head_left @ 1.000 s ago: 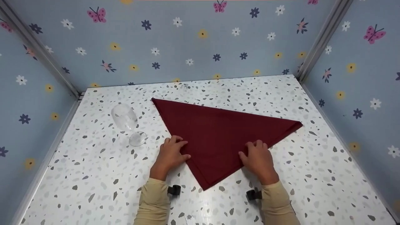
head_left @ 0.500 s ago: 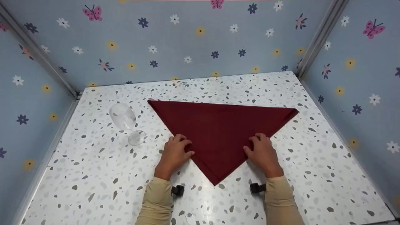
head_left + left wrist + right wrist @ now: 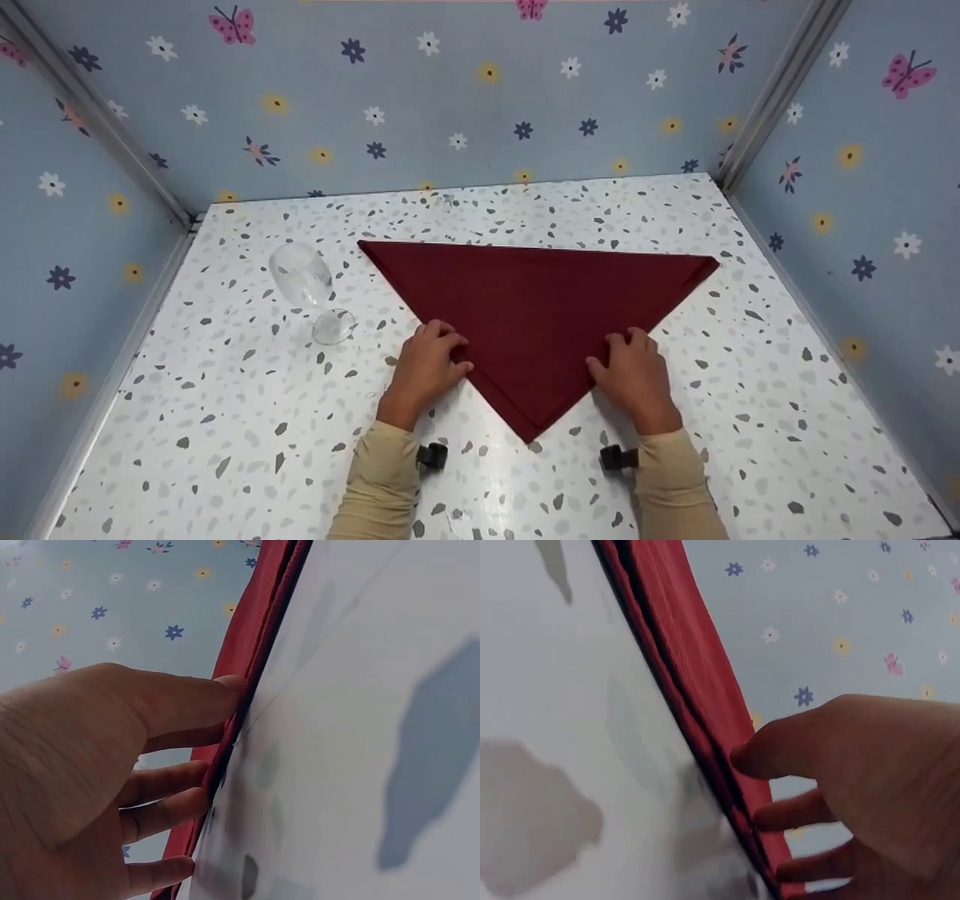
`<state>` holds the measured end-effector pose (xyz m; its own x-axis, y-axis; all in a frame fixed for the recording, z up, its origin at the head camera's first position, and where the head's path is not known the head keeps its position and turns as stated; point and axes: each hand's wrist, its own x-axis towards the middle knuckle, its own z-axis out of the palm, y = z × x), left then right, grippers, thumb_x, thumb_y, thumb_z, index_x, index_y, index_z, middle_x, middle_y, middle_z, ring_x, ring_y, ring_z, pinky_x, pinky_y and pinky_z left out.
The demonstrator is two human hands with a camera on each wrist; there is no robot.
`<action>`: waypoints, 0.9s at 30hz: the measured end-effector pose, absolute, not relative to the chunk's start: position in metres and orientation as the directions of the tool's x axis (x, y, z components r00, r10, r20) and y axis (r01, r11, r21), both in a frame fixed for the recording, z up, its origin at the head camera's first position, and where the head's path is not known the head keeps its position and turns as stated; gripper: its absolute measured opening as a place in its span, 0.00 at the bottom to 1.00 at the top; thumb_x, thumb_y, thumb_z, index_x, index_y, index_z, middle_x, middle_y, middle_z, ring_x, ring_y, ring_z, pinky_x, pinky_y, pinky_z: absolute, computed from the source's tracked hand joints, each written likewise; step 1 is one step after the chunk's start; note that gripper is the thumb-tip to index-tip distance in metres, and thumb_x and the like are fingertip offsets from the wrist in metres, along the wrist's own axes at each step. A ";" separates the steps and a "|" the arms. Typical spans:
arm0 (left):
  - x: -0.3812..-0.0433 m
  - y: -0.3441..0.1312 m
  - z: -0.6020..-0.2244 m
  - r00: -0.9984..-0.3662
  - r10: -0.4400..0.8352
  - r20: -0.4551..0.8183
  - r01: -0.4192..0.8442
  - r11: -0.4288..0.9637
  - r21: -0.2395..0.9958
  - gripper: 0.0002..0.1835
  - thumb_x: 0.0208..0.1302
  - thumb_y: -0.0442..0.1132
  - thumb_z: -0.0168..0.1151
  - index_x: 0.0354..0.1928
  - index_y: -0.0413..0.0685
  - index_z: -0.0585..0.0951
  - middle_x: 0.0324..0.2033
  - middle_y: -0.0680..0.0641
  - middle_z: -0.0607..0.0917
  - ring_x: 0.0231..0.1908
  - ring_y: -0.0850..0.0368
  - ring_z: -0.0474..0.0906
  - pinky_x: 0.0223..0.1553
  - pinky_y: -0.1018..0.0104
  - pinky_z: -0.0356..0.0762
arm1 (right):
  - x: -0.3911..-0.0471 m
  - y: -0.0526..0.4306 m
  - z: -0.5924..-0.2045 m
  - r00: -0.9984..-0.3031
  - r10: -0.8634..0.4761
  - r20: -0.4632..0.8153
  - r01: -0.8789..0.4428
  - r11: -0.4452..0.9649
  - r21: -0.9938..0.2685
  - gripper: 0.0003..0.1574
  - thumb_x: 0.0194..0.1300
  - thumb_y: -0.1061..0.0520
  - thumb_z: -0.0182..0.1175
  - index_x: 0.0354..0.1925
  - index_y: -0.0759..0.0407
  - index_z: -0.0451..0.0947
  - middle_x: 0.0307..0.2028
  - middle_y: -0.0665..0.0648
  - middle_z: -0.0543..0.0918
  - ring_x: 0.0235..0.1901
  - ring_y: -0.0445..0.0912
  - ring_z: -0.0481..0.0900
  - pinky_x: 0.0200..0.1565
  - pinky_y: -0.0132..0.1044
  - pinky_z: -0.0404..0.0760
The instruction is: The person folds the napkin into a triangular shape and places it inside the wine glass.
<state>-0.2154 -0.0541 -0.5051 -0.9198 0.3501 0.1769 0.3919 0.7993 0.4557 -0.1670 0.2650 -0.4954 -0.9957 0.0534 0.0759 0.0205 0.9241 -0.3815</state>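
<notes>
A dark red cloth napkin [image 3: 525, 322], folded into a triangle, lies flat with its long edge at the back and one corner pointing toward the person. My left hand [image 3: 427, 367] touches its left slanting edge, and my right hand [image 3: 634, 375] touches the right one. In the left wrist view, the thumb and fingers [image 3: 165, 802] of the left hand reach out fairly straight to the layered edge. Similarly relaxed fingers [image 3: 795, 814] of the right hand meet the napkin's edge [image 3: 690, 690] in the right wrist view. Neither hand grips the cloth.
A clear stemmed glass [image 3: 300, 274] lies on its side to the left of the napkin. Blue flowered panels [image 3: 420, 90] enclose the speckled white table [image 3: 225, 420] at the back and sides. Black wrist mounts [image 3: 433, 456] show at both sleeves.
The napkin has turned counterclockwise, its near corner swinging right and its right corner moving back, with both hands at its edges. During the last half second it has shifted only slightly.
</notes>
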 end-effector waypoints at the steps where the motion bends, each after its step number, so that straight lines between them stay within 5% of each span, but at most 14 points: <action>1: -0.215 -0.054 -0.505 -0.919 0.352 0.180 0.395 0.798 0.455 0.18 0.59 0.46 0.74 0.49 0.48 0.87 0.51 0.45 0.78 0.53 0.45 0.73 0.55 0.50 0.72 | -0.165 0.263 -0.495 -0.995 0.058 0.078 0.026 0.932 -0.362 0.33 0.67 0.47 0.64 0.57 0.73 0.76 0.58 0.77 0.70 0.57 0.70 0.71 0.55 0.62 0.71; 7: -0.218 -0.052 -0.504 -0.911 0.354 0.211 0.412 0.793 0.449 0.19 0.58 0.46 0.75 0.49 0.47 0.87 0.50 0.45 0.79 0.52 0.45 0.74 0.55 0.50 0.72 | -0.163 0.260 -0.491 -0.993 0.026 0.111 -0.009 0.953 -0.304 0.34 0.66 0.46 0.65 0.56 0.74 0.76 0.53 0.77 0.74 0.54 0.69 0.73 0.58 0.61 0.65; 19: -0.219 -0.053 -0.502 -0.915 0.361 0.180 0.403 0.806 0.434 0.23 0.64 0.48 0.70 0.58 0.48 0.83 0.56 0.44 0.77 0.56 0.44 0.71 0.59 0.44 0.68 | -0.190 0.277 -0.502 -0.999 0.010 0.051 -0.014 0.898 -0.440 0.36 0.71 0.47 0.59 0.66 0.72 0.69 0.70 0.76 0.59 0.71 0.67 0.55 0.71 0.63 0.47; 27: -0.215 -0.048 -0.507 -0.919 0.363 0.152 0.392 0.807 0.442 0.21 0.64 0.47 0.69 0.56 0.49 0.84 0.58 0.44 0.77 0.56 0.46 0.70 0.60 0.46 0.67 | -0.178 0.277 -0.504 -0.993 0.067 0.101 0.016 0.899 -0.437 0.30 0.68 0.50 0.62 0.57 0.73 0.76 0.62 0.77 0.69 0.65 0.68 0.64 0.67 0.60 0.59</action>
